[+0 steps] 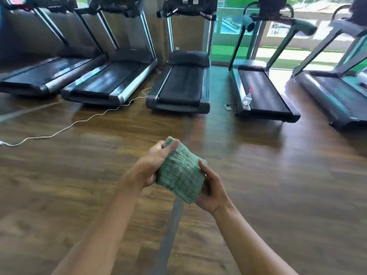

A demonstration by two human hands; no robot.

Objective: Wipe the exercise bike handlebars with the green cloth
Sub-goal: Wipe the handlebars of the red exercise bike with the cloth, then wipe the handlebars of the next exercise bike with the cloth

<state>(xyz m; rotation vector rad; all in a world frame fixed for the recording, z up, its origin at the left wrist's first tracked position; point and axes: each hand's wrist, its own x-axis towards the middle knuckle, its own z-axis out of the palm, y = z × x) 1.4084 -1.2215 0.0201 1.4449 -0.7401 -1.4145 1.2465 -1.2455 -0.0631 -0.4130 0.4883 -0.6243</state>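
Observation:
A folded green cloth [179,171] is held in front of me, above the wooden floor, between both hands. My left hand [153,165] grips its left side, with the thumb and fingers pinching the top corner. My right hand [211,187] cups its lower right edge from below. No exercise bike or handlebars are in view. The picture is slightly blurred.
Several treadmills [182,84] stand in a row across the far side of the room. A spray bottle [247,99] stands on the fourth treadmill's deck. A white cable [83,120] trails over the floor at left. Windows lie behind at right. A grey strip [172,221] runs along the floor below my hands.

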